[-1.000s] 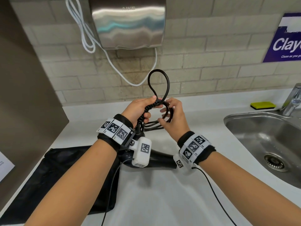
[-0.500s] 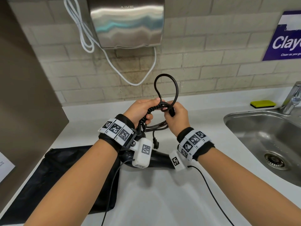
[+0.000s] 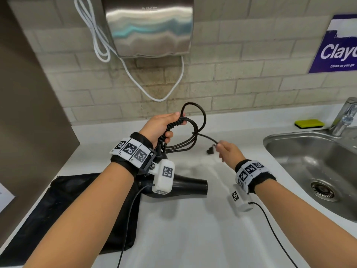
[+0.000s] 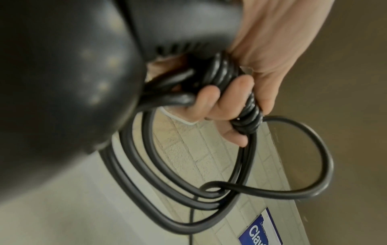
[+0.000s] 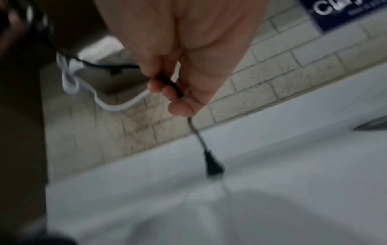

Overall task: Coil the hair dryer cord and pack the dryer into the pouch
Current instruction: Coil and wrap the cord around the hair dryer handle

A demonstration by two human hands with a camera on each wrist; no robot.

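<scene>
blue wall sign (image 3: 336,45) "Clay…", perhaps "Clean as you go"

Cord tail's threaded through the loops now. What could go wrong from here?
1. The right hand pinches the black power cord just short of its plug; a hard pull may cinch a tight knot.
2. The left hand grips the wrapped bundle and the black hair dryer together; easing off might let the loops spring loose.
3. The flat black mesh pouch lies partly under the left arm, so opening it one-handed looks awkward.

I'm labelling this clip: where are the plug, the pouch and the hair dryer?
plug (image 3: 210,151): head view, its black body beside the right hand.
pouch (image 3: 63,206): head view, flat black fabric on the counter.
hair dryer (image 3: 190,187): head view, its barrel.
</scene>
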